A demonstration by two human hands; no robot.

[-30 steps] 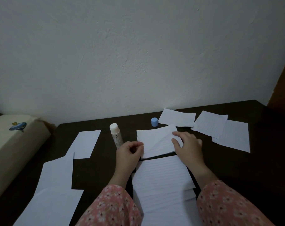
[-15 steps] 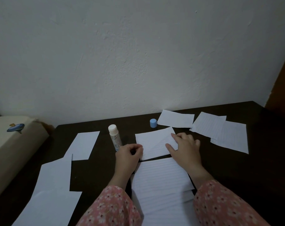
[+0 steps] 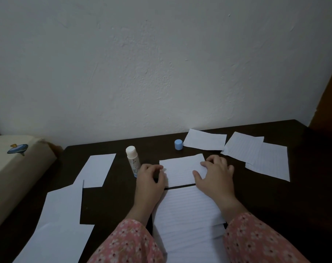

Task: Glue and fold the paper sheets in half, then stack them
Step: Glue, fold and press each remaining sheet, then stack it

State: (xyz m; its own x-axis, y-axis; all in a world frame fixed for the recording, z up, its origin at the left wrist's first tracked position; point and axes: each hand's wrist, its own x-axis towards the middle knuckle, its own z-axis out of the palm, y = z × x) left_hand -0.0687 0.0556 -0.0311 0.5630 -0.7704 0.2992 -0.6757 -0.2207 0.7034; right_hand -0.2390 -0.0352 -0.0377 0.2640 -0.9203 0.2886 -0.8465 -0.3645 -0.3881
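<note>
A folded white lined sheet (image 3: 181, 170) lies flat on the dark table (image 3: 303, 196) between my hands. My right hand (image 3: 215, 176) presses on its right side with spread fingers. My left hand (image 3: 149, 177) has curled fingers at the sheet's left edge; whether it pinches the paper is unclear. An uncapped glue stick (image 3: 132, 157) stands upright just left of my left hand. Its blue cap (image 3: 178, 144) sits behind the sheet. A pile of lined sheets (image 3: 188, 213) lies in front of me, below the folded one.
Folded sheets lie at the back right (image 3: 205, 139) and right (image 3: 256, 154). Long white paper strips (image 3: 60, 205) cover the table's left side. A beige cushion (image 3: 11, 168) is off the left edge. A white wall stands right behind the table.
The lifted upper flap of the sheet has come down flat. My right hand slid along the sheet's right side and flattened it; my left hand stayed at the left edge.
</note>
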